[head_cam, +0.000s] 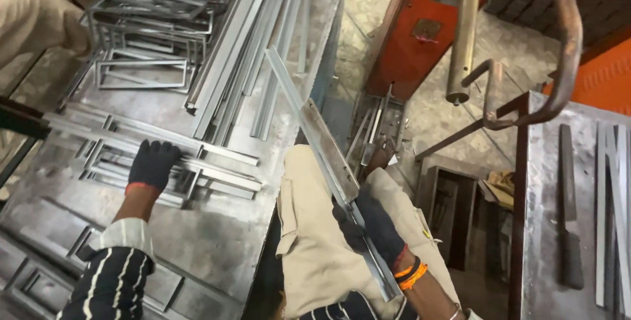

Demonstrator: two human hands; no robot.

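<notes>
Right hand, gloved, fingers closed round a long grey metal strip over the lap; its long axis runs from beside the wrist up and away leftward, far end over the tabletop edge. Left hand, fingers curled, presses flat welded frames on the tabletop. Beyond the fingers lie loose strips and stacked finished frames; the held strip appears unjoined.

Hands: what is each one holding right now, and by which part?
Right hand grips a long metal strip near its lower end. Left hand rests on stacked metal frames, not gripping.
</notes>
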